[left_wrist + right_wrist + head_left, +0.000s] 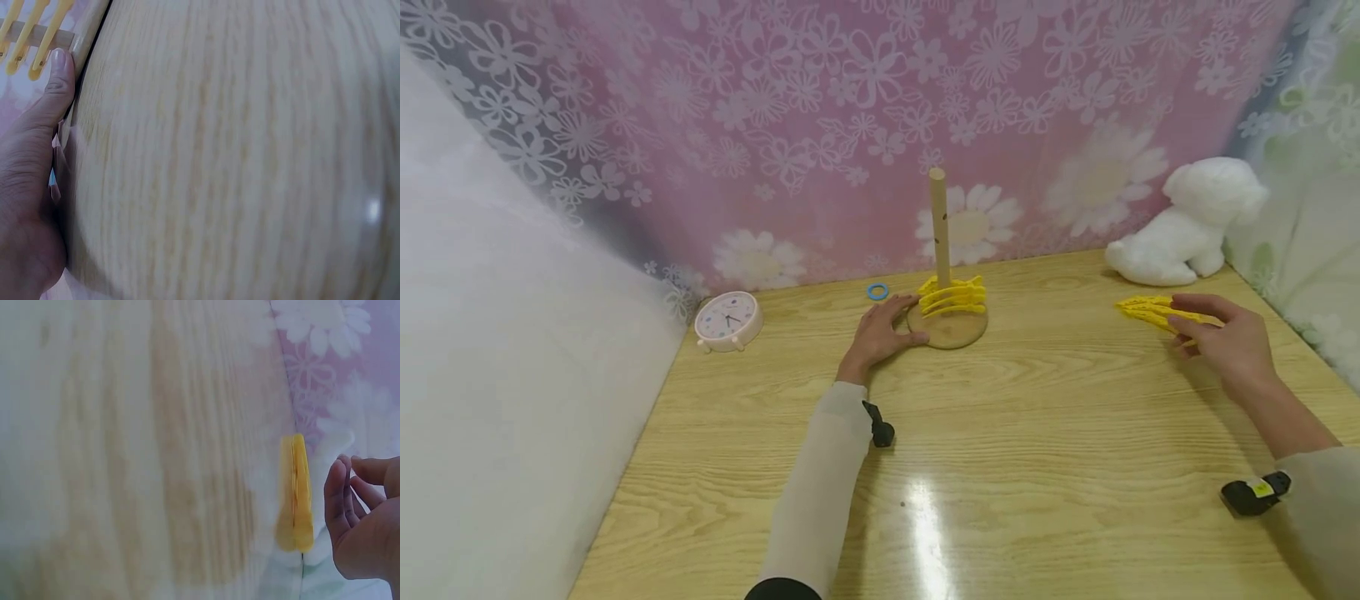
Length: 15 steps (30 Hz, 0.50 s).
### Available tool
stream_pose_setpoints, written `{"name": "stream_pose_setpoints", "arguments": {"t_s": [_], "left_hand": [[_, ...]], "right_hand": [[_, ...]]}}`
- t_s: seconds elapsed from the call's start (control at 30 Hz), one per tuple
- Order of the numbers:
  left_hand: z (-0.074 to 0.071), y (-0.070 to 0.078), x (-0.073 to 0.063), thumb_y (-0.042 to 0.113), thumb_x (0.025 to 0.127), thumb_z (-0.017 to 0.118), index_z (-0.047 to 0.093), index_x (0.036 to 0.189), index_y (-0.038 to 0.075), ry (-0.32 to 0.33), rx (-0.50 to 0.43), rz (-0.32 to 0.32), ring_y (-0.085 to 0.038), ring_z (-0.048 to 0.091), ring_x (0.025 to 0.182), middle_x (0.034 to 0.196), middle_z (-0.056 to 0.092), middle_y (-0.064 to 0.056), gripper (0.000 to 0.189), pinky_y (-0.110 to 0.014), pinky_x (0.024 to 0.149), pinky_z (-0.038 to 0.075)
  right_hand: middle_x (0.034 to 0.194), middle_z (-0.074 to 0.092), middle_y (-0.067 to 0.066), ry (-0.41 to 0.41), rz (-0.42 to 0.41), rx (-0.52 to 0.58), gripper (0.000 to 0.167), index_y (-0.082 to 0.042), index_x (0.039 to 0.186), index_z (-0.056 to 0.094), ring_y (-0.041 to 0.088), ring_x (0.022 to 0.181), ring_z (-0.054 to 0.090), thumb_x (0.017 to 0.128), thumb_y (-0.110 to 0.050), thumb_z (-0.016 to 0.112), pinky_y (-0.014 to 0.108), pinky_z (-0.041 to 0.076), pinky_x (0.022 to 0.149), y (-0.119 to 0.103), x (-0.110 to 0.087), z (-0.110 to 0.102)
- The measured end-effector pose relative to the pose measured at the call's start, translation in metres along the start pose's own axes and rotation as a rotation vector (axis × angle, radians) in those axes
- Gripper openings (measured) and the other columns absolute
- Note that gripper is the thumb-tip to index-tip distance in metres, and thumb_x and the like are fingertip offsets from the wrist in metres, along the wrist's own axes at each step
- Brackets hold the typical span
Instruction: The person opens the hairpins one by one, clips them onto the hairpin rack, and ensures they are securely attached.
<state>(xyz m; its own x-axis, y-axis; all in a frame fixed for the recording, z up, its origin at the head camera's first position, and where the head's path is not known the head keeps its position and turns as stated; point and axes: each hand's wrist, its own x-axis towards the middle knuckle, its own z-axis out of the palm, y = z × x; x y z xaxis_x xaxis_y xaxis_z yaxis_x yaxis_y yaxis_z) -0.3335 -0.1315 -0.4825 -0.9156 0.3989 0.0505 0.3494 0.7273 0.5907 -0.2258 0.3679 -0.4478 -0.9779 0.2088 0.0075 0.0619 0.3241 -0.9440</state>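
A wooden stand has a round base (951, 335) and an upright post (940, 229). Several yellow rings with pointed corners (955, 302) are stacked around the foot of the post. My left hand (880, 333) holds the base's left edge, its thumb in front and its fingers behind. In the left wrist view, the thumb lies along the base near the rings. On the right, a small pile of yellow pieces (301, 494) lies on the table. My right hand (1232, 337) is just above it, thumb and fingers bent close together. The right wrist view shows a gap between hand and pile, and nothing pinched.
A blue ring (877, 291) lies left of the stand, close to the back wall. A pink clock (727, 322) rests at the far left. In the back right corner sits a white plush dog (1187, 225). Flowered cloth (850, 125) hangs behind the wooden table (1037, 467).
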Motion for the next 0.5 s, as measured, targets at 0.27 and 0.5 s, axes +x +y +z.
{"name": "stream_pose_setpoints", "arguments": {"t_s": [0.27,0.5], "left_hand": [[0.000,0.001,0.000,0.055,0.093,0.074,0.039,0.162,0.029,-0.003,-0.008,0.006,-0.014,0.019,0.159,0.169,0.034,0.003,0.081,-0.042,0.132,0.004],[0.000,0.001,-0.001,0.053,0.093,0.075,0.040,0.162,0.027,0.005,-0.012,0.016,-0.017,0.020,0.159,0.168,0.036,0.003,0.082,-0.041,0.132,0.004]], "right_hand": [[0.087,0.061,-0.034,0.010,0.053,-0.138,0.024,-0.021,0.128,0.067,0.006,0.065,0.071,0.105,-0.026,0.063,0.026,0.062,0.057,0.017,0.000,-0.023],[0.072,0.064,-0.025,0.039,0.082,-0.222,0.042,0.001,0.139,0.058,0.007,0.062,0.071,0.107,-0.026,0.060,0.031,0.062,0.054,0.023,0.007,-0.027]]}}
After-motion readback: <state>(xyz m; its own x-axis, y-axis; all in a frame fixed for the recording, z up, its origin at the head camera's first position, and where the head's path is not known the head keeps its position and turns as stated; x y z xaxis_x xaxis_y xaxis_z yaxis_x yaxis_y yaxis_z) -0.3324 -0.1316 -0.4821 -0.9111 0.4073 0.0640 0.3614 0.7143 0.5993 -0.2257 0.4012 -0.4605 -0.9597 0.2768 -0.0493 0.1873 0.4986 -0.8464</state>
